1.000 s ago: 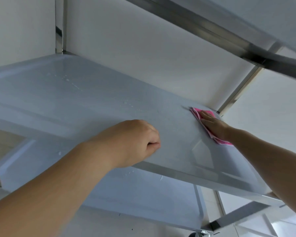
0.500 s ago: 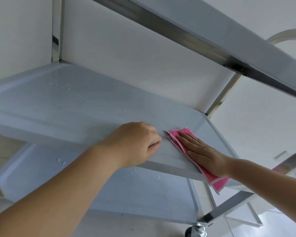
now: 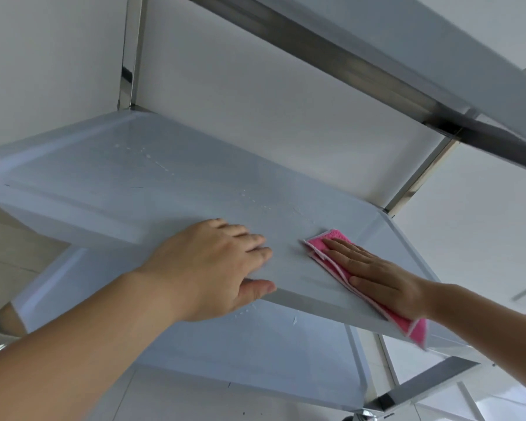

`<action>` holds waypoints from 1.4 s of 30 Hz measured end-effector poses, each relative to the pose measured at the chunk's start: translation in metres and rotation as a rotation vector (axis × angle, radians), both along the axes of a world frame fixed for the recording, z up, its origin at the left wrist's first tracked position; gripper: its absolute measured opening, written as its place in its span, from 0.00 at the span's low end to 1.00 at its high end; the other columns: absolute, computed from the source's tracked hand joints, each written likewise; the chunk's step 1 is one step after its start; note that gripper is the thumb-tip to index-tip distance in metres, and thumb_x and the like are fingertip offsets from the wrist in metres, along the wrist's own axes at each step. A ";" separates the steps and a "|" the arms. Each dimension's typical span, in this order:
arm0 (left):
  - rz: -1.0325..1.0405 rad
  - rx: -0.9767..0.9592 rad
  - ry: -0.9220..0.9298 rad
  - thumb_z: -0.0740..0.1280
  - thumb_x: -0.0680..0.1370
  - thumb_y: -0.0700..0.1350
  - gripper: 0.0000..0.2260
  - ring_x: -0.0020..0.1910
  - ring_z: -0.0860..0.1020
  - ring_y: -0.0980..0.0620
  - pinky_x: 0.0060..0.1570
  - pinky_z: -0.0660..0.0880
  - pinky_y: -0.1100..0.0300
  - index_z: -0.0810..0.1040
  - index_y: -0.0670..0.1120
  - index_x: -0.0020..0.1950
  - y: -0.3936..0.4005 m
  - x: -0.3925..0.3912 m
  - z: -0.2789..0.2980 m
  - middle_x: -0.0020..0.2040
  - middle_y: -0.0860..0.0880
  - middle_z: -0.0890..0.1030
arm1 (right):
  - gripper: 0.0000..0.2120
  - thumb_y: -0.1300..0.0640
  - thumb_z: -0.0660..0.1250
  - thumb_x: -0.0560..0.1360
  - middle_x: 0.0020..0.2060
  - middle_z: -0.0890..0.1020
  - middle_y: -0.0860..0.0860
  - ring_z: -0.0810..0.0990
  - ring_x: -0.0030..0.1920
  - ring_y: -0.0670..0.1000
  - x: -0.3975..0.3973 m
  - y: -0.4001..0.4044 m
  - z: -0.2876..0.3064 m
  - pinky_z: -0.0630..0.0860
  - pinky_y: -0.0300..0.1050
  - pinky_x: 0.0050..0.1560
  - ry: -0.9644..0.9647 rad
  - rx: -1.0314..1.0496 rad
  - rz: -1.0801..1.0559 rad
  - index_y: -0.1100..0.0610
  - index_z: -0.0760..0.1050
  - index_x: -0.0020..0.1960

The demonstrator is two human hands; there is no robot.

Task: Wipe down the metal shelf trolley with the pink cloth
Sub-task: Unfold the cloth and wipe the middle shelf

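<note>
The right hand [image 3: 383, 276] lies flat, fingers straight, pressing the pink cloth [image 3: 331, 241] onto the middle shelf [image 3: 164, 183] of the metal shelf trolley [image 3: 377, 65]. The cloth is folded; its far end shows ahead of the fingertips and its near end hangs over the shelf's front edge below the wrist. The left hand [image 3: 216, 265] braces the same shelf just beside the cloth, fingers resting extended on top and the thumb hooked under the front lip; it holds nothing else.

Water droplets [image 3: 146, 154] remain on the far part of the shelf, well apart from the cloth, and more specks sit on the lower shelf [image 3: 255, 344].

Likely faults:
- The overhanging cloth end may drag off the edge and slip from under the palm if pressure drops.
- The trolley may roll or tilt if the left hand releases during a firm stroke.
- Short strokes near the front would leave the far droplets unwiped.
</note>
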State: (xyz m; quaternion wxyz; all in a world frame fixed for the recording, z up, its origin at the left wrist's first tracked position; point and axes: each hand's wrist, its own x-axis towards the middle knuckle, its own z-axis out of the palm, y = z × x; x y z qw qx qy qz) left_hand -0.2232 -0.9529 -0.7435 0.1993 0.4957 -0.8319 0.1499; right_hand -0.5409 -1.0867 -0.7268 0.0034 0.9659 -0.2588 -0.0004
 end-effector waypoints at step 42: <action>0.113 -0.098 0.028 0.54 0.77 0.59 0.21 0.60 0.77 0.50 0.58 0.72 0.54 0.79 0.49 0.59 0.020 0.041 -0.024 0.61 0.50 0.79 | 0.21 0.58 0.48 0.82 0.76 0.53 0.54 0.51 0.75 0.51 0.061 -0.136 0.008 0.41 0.32 0.69 -0.083 0.184 -0.470 0.60 0.53 0.74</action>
